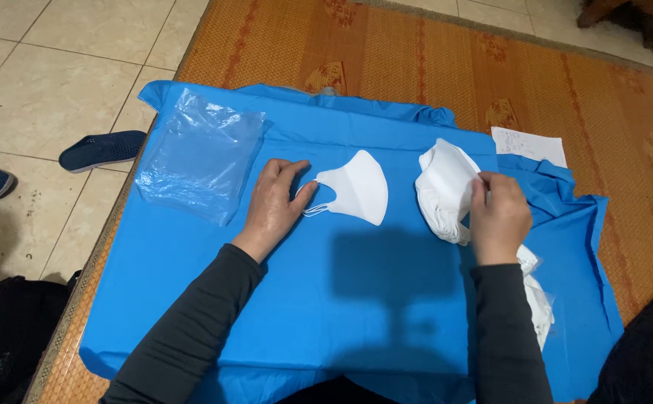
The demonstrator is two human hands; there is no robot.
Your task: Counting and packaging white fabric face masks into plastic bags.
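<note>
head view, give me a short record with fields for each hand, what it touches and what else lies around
surface: blue cloth spread over a woven orange mat
left hand: left hand flat on the cloth, fingertips touching the ear loops of a single white mask
right hand: right hand gripping the top of a stack of white masks
left of hands: clear plastic bags lying on the cloth
far right: white paper sheet at the cloth's edge
floor: dark blue shoes on pale tiles
</note>
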